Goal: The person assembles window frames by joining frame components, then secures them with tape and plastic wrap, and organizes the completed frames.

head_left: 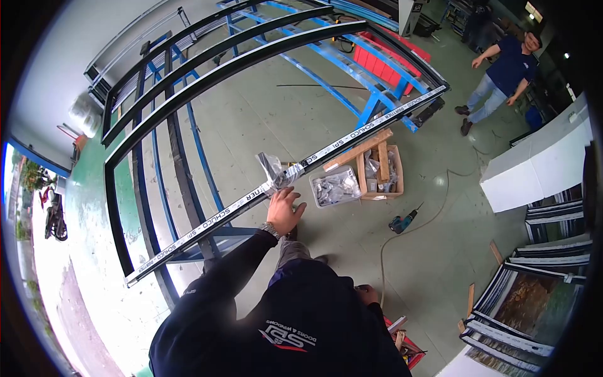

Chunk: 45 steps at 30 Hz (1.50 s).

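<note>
A long black frame (220, 214) with white printed tape along its near edge lies across blue metal stands (326, 56). My left hand (284, 210) is at the middle of this edge, its fingers spread, touching or just beside the crumpled clear plastic (271, 171) wrapped there. At my right side, low by the hip, my right hand (366, 294) is partly hidden by my body and dark sleeve; its fingers look curled, and what they hold, if anything, cannot be made out.
Beyond the frame edge are a plastic tub (335, 187) of small bags and a cardboard box (394, 171). A drill (402, 221) and a hose (433, 217) lie on the floor at right. Another person (505, 69) stands at back right, near a red crate (386, 63).
</note>
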Motion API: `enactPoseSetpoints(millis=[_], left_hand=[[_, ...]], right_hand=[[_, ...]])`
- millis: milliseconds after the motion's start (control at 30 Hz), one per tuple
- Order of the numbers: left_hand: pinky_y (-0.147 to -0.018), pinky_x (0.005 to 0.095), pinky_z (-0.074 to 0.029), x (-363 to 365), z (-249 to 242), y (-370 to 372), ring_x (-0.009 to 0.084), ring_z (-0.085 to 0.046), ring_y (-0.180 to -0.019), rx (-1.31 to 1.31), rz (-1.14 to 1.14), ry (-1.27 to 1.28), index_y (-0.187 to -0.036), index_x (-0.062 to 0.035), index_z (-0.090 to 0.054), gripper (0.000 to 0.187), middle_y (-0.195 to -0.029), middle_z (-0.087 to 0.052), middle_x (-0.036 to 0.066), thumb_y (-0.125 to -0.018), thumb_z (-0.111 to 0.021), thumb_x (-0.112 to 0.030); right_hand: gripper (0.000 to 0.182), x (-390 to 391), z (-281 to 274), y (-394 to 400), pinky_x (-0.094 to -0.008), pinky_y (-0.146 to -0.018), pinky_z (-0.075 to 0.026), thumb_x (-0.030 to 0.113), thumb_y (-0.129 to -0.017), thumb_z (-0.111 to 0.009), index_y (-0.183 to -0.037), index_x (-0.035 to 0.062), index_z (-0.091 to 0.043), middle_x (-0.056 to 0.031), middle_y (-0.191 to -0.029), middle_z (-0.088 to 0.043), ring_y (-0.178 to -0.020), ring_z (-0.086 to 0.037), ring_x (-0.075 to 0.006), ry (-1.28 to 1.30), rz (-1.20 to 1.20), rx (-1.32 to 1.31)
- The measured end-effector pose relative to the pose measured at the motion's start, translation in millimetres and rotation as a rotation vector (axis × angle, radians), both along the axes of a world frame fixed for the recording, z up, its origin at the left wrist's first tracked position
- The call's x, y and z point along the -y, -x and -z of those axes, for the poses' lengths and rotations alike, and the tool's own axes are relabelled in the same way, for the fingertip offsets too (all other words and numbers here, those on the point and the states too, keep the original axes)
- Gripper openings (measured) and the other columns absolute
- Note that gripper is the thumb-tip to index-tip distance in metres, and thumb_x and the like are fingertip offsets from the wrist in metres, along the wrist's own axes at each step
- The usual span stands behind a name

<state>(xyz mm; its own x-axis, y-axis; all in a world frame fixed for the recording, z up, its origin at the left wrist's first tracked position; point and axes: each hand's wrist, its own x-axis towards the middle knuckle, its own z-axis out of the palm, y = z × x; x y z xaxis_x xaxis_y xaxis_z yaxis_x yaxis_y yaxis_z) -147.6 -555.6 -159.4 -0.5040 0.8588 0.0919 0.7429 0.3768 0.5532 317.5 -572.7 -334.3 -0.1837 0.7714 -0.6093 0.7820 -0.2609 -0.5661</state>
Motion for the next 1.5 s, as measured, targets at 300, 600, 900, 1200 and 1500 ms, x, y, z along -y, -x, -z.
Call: enactPoseSetpoints(millis=[300, 600, 900, 1200, 1500], left_hand=[[-0.122, 0.0522, -0.009, -18, -16, 65, 0.0390, -0.012, -0.151, -0.333, -0.235, -0.137, -0.151, 0.0086, -0.023, 0.093, -0.162, -0.014, 0.027, -0.089, -0.063, -0.047], [-0.123, 0.0511, -0.002, -32, -54, 56, 0.0328, -0.009, -0.153, -0.288, -0.010, 0.290, -0.153, 0.0084, -0.021, 0.091, -0.163, -0.015, 0.023, -0.088, -0.059, -0.042], [-0.123, 0.0514, -0.005, -28, -69, 54, 0.0346, -0.010, -0.153, -0.235, 0.039, 0.274, -0.152, 0.0061, -0.024, 0.106, -0.162, -0.018, 0.025, -0.073, -0.078, -0.041], [-0.121, 0.0541, -0.011, -18, -29, 65, 0.0351, -0.016, -0.151, -0.197, -0.105, -0.031, -0.152, 0.0038, -0.026, 0.093, -0.160, -0.024, 0.023, -0.082, -0.069, -0.040], [-0.117, 0.0508, -0.025, -11, -14, 50, 0.0393, -0.022, -0.148, -0.171, -0.089, 0.170, -0.153, 0.0045, -0.022, 0.095, -0.161, -0.017, 0.026, -0.081, -0.072, -0.031]], right_hand=[[0.044, 4, 17, -17, -0.0385, -0.089, -0.055, 0.040, -0.080, -0.077, -0.105, 0.0045, -0.074, -0.0153, -0.105, -0.074, -0.100, -0.071, -0.0279, 0.081, -0.043, 0.019], [0.042, -4, -15, 1, -0.0363, -0.094, -0.053, 0.051, -0.082, -0.067, -0.110, 0.0205, -0.074, -0.0050, -0.112, -0.073, -0.107, -0.068, -0.0253, 0.115, 0.043, 0.136], [0.047, 21, 31, -20, -0.0378, -0.094, -0.053, 0.056, -0.080, -0.068, -0.111, 0.0219, -0.074, -0.0055, -0.112, -0.073, -0.105, -0.069, -0.0258, 0.158, 0.004, 0.182], [0.044, 5, 13, -16, -0.0390, -0.094, -0.053, 0.052, -0.082, -0.069, -0.109, 0.0184, -0.075, -0.0075, -0.112, -0.073, -0.104, -0.069, -0.0281, 0.116, 0.011, 0.166], [0.042, 0, 21, -8, -0.0373, -0.096, -0.053, 0.049, -0.082, -0.068, -0.111, 0.0189, -0.074, -0.0065, -0.113, -0.073, -0.106, -0.068, -0.0267, 0.083, -0.035, 0.148]])
